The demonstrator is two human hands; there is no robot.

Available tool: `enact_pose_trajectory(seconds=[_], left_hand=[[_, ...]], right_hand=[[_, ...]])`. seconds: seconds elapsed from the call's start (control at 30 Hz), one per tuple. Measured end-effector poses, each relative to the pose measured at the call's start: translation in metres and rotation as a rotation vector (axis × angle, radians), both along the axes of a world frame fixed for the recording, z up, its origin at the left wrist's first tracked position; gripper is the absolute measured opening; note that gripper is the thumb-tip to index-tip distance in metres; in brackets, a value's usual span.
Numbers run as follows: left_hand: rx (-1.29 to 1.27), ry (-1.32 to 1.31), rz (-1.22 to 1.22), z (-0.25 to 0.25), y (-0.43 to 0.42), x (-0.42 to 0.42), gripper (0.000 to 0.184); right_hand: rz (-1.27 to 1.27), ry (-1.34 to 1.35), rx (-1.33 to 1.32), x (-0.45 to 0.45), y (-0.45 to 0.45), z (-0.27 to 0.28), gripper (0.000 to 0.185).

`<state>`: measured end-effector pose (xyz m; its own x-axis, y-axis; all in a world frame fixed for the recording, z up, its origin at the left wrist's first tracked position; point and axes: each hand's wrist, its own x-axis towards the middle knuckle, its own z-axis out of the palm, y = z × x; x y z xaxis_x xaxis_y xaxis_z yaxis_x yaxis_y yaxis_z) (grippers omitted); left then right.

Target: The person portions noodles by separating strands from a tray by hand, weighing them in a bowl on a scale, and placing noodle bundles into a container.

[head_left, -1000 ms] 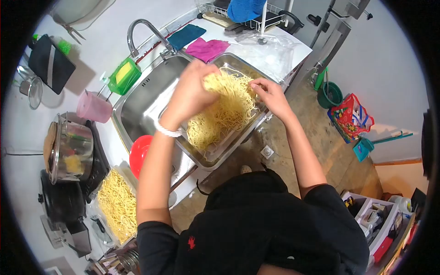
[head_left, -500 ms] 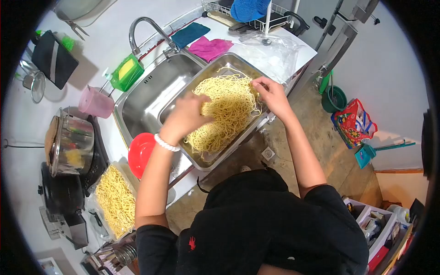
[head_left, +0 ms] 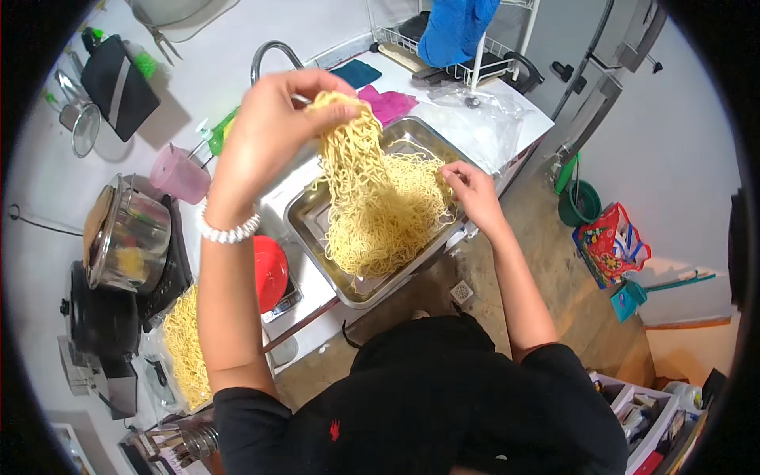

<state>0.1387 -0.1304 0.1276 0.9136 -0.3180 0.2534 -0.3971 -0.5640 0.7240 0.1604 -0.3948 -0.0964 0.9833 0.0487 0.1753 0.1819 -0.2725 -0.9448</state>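
Observation:
My left hand [head_left: 289,115], with a white beaded band on its wrist, is closed around a clump of yellow noodles [head_left: 348,150]. The raised clump hangs down in strands that still join the heap below. That heap lies in a rectangular metal tray [head_left: 348,294] set across the sink's right side. At the tray's right edge, my right hand [head_left: 473,194] pinches at the border of the noodles with thumb and fingers together.
A red bowl [head_left: 271,273] stands left of the tray, and more noodles [head_left: 186,348] lie in a plastic-lined container at lower left. Behind are the faucet [head_left: 273,49], a pink cloth [head_left: 388,103] and a dish rack [head_left: 495,59]. A pot [head_left: 131,237] is at far left.
My left hand has risen from the heap toward the faucet, lifting a clump of noodles. My right hand stays at the tray's right edge. The view has shifted slightly.

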Motion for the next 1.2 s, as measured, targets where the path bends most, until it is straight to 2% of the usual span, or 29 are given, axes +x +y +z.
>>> enact_pose_trajectory(seconds=[0.2, 0.23, 0.3, 0.33, 0.37, 0.43, 0.53, 0.57, 0.63, 0.67, 0.7, 0.77, 0.8, 0.93, 1.0, 1.03, 1.07, 1.2], left_hand=[[-0.117, -0.161, -0.034, 0.052, 0.004, 0.003, 0.015], [-0.128, -0.216, 0.123, 0.057, -0.017, -0.013, 0.019], [-0.036, -0.208, 0.098, 0.053, -0.017, -0.014, 0.018], [0.068, -0.144, -0.087, 0.041, 0.001, 0.001, 0.014], [0.032, -0.036, -0.106, 0.023, -0.002, 0.003, 0.013], [0.330, 0.009, 0.023, -0.010, -0.009, -0.002, 0.013], [0.596, -0.012, -0.093, -0.097, -0.010, 0.013, 0.024], [0.580, -0.139, -0.122, -0.132, -0.012, 0.014, 0.033], [0.552, -0.218, -0.143, -0.188, -0.024, 0.012, 0.035], [0.538, -0.258, -0.152, -0.195, -0.028, 0.009, 0.036], [0.539, -0.179, -0.190, -0.197, -0.027, 0.013, 0.036], [0.540, -0.024, -0.271, -0.182, -0.027, 0.025, 0.036], [0.473, -0.077, -0.225, -0.172, -0.025, 0.029, 0.035], [0.225, -0.233, -0.090, -0.082, -0.017, 0.022, 0.032], [0.231, -0.132, -0.054, -0.033, -0.020, 0.014, 0.029], [0.205, -0.177, -0.003, -0.027, -0.016, 0.020, 0.027], [0.101, -0.057, -0.027, -0.009, -0.019, 0.013, 0.027], [0.300, -0.210, -0.028, -0.004, -0.019, 0.021, 0.029]], right_hand=[[0.023, -0.052, 0.009, -0.001, -0.001, -0.008, 0.025], [0.023, -0.045, 0.024, -0.001, -0.001, -0.007, 0.025], [0.022, -0.029, 0.054, -0.004, -0.002, -0.005, 0.025], [0.020, -0.004, 0.053, -0.006, -0.003, -0.002, 0.025], [0.014, 0.022, 0.054, -0.008, -0.003, 0.001, 0.025], [0.007, 0.036, 0.039, -0.010, -0.005, 0.001, 0.025], [0.011, 0.025, 0.008, -0.008, -0.007, -0.004, 0.024], [0.015, 0.040, 0.011, -0.008, -0.006, -0.005, 0.024], [0.029, 0.037, 0.004, -0.008, -0.003, -0.003, 0.024], [0.036, 0.019, -0.003, -0.009, -0.001, 0.001, 0.024], [0.043, 0.001, -0.011, -0.009, 0.000, 0.003, 0.024], [0.049, -0.012, -0.005, -0.007, 0.000, 0.004, 0.023], [0.049, -0.017, 0.000, -0.006, 0.000, 0.004, 0.023], [0.048, -0.041, 0.061, -0.007, 0.005, 0.019, 0.022], [0.072, -0.118, 0.042, -0.006, 0.011, 0.033, 0.023], [0.073, -0.167, 0.078, -0.007, 0.017, 0.041, 0.027], [0.074, -0.215, 0.115, -0.008, 0.024, 0.051, 0.031], [0.112, -0.347, 0.299, -0.012, 0.048, 0.087, 0.056]])
